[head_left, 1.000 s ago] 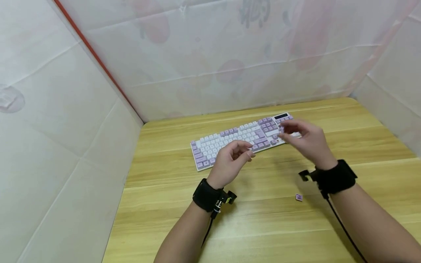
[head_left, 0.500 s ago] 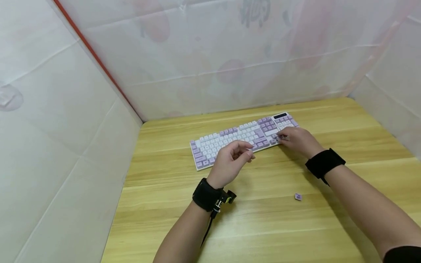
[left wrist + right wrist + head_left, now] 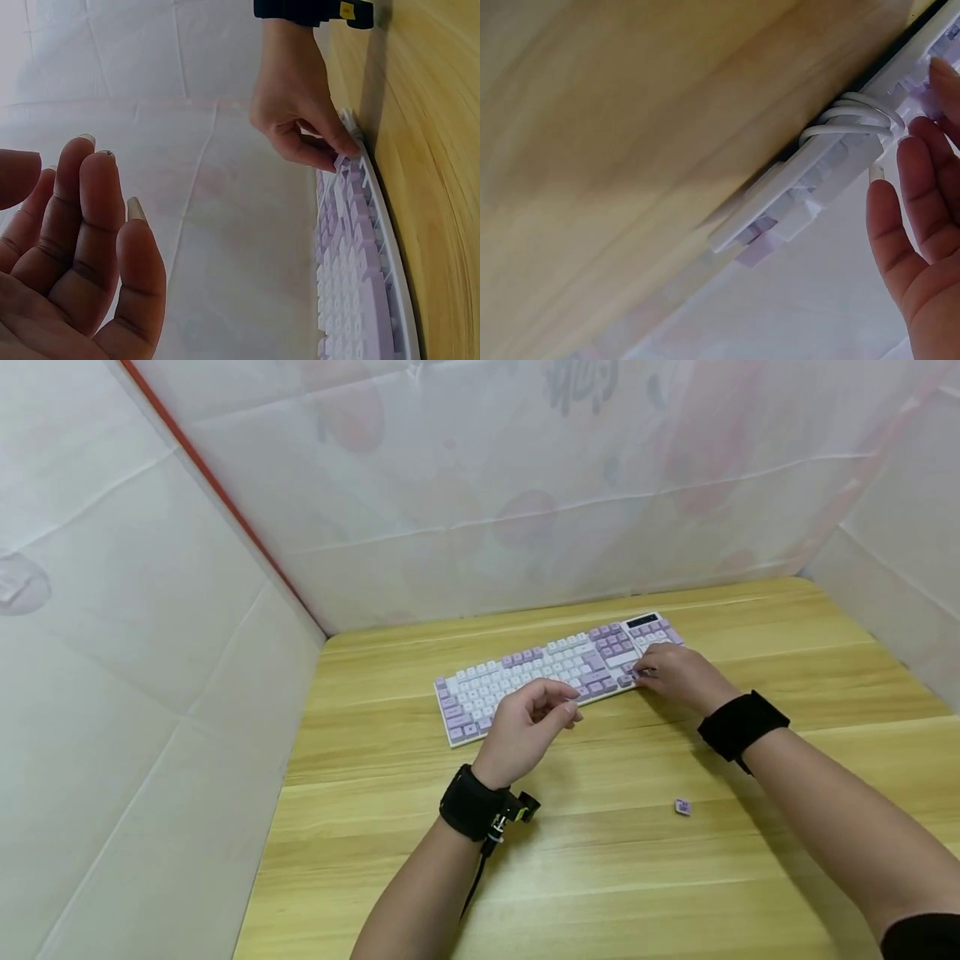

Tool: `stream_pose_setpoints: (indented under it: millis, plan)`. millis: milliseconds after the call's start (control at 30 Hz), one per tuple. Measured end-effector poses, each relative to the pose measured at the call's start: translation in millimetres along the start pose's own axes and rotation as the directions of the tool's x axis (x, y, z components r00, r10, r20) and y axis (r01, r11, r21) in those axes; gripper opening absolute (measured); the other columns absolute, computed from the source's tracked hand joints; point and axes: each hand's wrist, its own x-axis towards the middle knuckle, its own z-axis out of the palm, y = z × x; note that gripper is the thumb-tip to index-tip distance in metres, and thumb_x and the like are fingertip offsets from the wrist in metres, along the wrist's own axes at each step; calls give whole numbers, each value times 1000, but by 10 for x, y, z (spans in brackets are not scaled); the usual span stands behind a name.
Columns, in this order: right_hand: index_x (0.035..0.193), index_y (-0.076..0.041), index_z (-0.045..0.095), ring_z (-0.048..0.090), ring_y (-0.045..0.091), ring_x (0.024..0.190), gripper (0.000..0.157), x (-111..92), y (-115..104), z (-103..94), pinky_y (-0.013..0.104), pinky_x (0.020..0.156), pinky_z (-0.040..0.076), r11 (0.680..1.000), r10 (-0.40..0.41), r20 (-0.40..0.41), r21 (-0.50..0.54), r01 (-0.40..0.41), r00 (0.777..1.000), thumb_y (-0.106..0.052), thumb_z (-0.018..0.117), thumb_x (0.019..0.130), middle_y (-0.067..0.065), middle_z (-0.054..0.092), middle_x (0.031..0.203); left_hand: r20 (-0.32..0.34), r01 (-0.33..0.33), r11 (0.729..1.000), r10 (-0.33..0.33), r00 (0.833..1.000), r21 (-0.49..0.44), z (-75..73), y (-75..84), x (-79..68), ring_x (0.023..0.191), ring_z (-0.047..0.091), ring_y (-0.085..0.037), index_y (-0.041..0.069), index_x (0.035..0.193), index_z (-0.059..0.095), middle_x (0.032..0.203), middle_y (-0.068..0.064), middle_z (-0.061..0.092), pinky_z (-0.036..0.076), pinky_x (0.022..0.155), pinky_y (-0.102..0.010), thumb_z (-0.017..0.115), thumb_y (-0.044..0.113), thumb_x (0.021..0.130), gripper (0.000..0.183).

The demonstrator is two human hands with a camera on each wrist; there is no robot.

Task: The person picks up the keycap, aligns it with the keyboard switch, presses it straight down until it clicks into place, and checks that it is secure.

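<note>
A white and purple keyboard (image 3: 517,677) lies on the wooden table. Near its front right part, my right hand (image 3: 682,675) pinches a small purple keycap (image 3: 342,160) between thumb and index finger, down at the key rows. In the right wrist view the fingers of my right hand (image 3: 930,195) partly hide that spot. My left hand (image 3: 525,731) hovers before the keyboard's front edge, its fingers loosely bent, holding nothing. The left wrist view shows those relaxed fingers (image 3: 97,225) apart from the keys. One loose purple keycap (image 3: 682,807) lies on the table nearer to me.
A coiled white cable (image 3: 847,124) sits at the keyboard's edge in the right wrist view. White patterned sheets (image 3: 480,510) enclose the table (image 3: 570,877) at the back and sides. Both wrists wear black bands (image 3: 471,803) with cameras.
My right hand has come down with the keycap from above the keyboard to its front right keys, and stays there over the last half second. The left hand has barely moved.
</note>
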Motion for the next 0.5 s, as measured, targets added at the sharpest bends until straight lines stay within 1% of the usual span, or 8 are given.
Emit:
stream_pose_setpoints:
  millis: [133, 267, 333, 400, 500]
  plan:
    - [90, -2, 73, 61, 22, 74, 14, 8, -19, 12, 37, 66, 52, 1000, -2, 3, -8, 2, 1000, -3, 75, 76, 7, 64, 82, -3, 5, 1000, -5, 1000, 12, -2, 9, -5, 82, 65, -18, 2, 110, 60, 92, -18, 66, 55, 71, -29, 52, 8, 96, 18]
    - [92, -2, 73, 61, 20, 74, 14, 12, -46, 25, 36, 65, 51, 999, 38, 13, -3, -38, 999, -3, 74, 78, 7, 64, 82, -8, 13, 1000, -12, 1000, 15, -1, 30, -13, 84, 65, -23, 2, 110, 60, 92, -17, 66, 54, 71, -28, 52, 8, 96, 18]
    - [93, -3, 74, 61, 19, 74, 14, 11, -62, 23, 36, 66, 51, 997, 73, 18, 16, -74, 997, -4, 73, 78, 7, 64, 83, -9, 12, 1000, -12, 1000, 11, -3, 38, -18, 86, 64, -28, 1, 110, 60, 92, -17, 66, 54, 72, -28, 52, 7, 95, 18]
    - [93, -3, 74, 61, 20, 75, 14, 12, -79, 13, 36, 67, 51, 995, 97, 23, 38, -97, 995, -4, 73, 79, 7, 65, 84, -8, 14, 1000, -14, 1000, 12, -7, 43, -21, 86, 64, -29, 1, 110, 60, 92, -18, 66, 55, 72, -28, 52, 7, 95, 17]
    - [94, -3, 74, 61, 21, 77, 14, 22, -83, 10, 38, 68, 51, 992, 113, 29, 51, -114, 993, -6, 73, 80, 8, 66, 85, -9, 12, 1000, -12, 1000, 16, -12, 43, -18, 85, 65, -25, 1, 110, 60, 92, -18, 66, 55, 73, -27, 52, 7, 95, 17]
